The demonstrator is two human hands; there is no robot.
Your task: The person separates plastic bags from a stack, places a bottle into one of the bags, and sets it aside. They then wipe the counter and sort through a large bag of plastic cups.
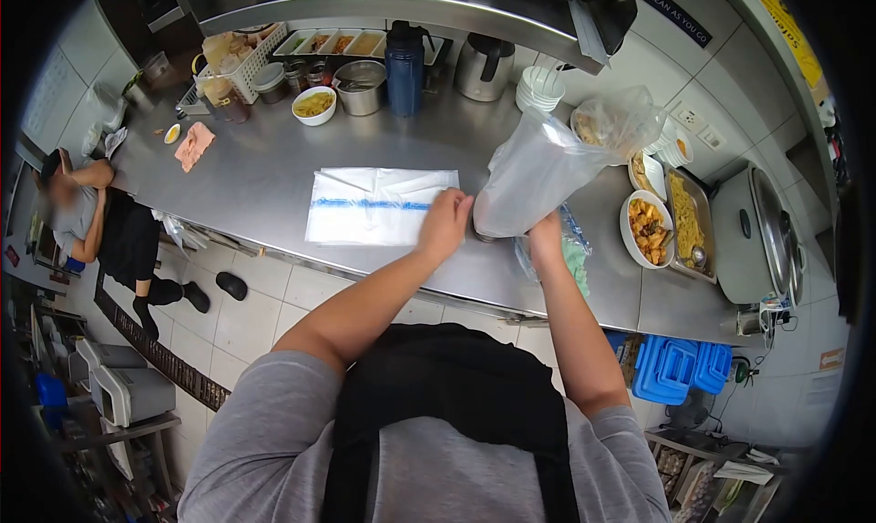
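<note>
A translucent plastic bag stands tilted on the steel counter, its wide mouth spread toward the upper right. My right hand is at the bag's lower right side, with its fingers hidden by the plastic. Under the bag's lower left end shows a small dark round edge that I cannot identify. My left hand rests at the right edge of a flat stack of white plastic bags with a blue stripe, fingers bent and slightly apart. Beside my right wrist lies a green cloth, partly covered by clear plastic.
To the right are a bowl of chunky food, a tray of noodles and a large lidded cooker. Along the back stand a blue bottle, a metal pot and a kettle. Another person is at far left.
</note>
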